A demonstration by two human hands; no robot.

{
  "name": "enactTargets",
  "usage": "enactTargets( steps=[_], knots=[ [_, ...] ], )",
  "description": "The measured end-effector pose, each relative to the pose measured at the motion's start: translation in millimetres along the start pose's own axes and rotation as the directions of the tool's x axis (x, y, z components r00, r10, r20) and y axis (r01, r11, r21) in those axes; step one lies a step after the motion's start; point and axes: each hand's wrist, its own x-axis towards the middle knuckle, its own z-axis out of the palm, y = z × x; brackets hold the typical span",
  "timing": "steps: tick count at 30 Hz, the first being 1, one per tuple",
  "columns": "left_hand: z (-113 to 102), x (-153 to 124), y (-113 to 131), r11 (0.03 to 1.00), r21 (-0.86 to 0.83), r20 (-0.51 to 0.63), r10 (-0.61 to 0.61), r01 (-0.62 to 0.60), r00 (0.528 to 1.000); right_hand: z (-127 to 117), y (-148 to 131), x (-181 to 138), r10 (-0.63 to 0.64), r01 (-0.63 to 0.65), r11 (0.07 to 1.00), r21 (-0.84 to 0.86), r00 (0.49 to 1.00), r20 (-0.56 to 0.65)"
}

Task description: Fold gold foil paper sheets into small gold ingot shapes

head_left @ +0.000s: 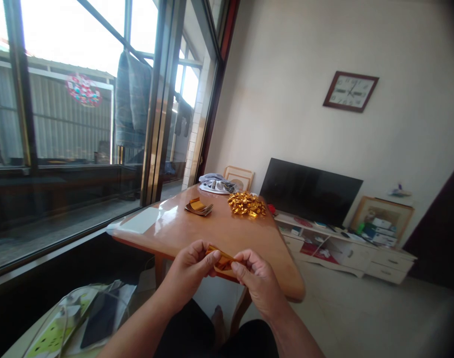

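Between my two hands, just over the near edge of the wooden table (175, 233), is a piece of gold foil paper (224, 260), partly folded. My left hand (195, 266) pinches its left end between thumb and fingers. At its right end my right hand (255, 273) pinches it the same way. Farther back on the table lies a stack of gold paper sheets (197, 206), slightly fanned and curled. To the right of that stack sits a heap of shiny folded gold foil pieces (246, 204).
Folded cloth (216, 184) lies at the table's far end, and a white sheet (142, 220) at its left. A low stool with a power strip (51, 333) and a dark phone (100, 318) stands at lower left. A television (311, 193) stands on a white cabinet (355, 258).
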Motion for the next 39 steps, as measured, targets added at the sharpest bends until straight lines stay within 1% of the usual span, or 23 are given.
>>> enactTargets(
  steps=[7, 11, 14, 19, 25, 28, 36, 39],
  knots=[
    [1.4, -1.9, 9.4, 0.994, 0.105, 0.01, 0.038, -0.039, 0.999, -4.8, 0.9, -1.6, 0.03, -0.029, 1.0, -0.003, 0.999, 0.038],
    [2.1, -1.8, 10.6, 0.992, 0.12, 0.002, 0.042, -0.042, 0.999, -7.0, 3.8, 0.2, 0.039, -0.039, 0.999, 0.009, 0.998, 0.049],
    [3.1, -1.1, 11.3, 0.996, 0.084, -0.001, 0.037, -0.037, 0.999, -8.4, 9.0, 2.0, 0.039, -0.04, 0.999, 0.026, 0.998, 0.05],
    [1.7, 1.6, 11.2, 1.0, 0.023, -0.047, 0.01, -0.009, 0.999, -8.9, 13.8, 2.5, 0.039, -0.04, 0.999, 0.029, 0.999, 0.019],
    [-4.6, 6.8, -0.6, 0.999, -0.014, -0.039, -0.034, 0.034, 0.999, -5.8, 5.1, 1.0, 0.023, -0.023, 0.998, 0.051, 1.0, 0.008],
    [-5.4, 8.6, -6.3, 0.996, -0.052, -0.037, -0.069, 0.067, 0.997, -5.2, 5.6, 0.8, 0.024, -0.024, 0.999, 0.046, 1.0, -0.001],
    [-4.4, 10.7, -11.2, 0.977, -0.172, -0.035, -0.135, 0.127, 0.99, -7.6, 11.9, -0.7, 0.036, -0.035, 0.999, 0.01, 0.994, -0.104],
    [-3.9, 12.4, -14.6, 0.959, -0.236, -0.023, -0.166, 0.156, 0.986, -7.5, 11.9, -1.4, 0.016, -0.017, 1.0, -0.011, 0.991, -0.131]
  ],
)
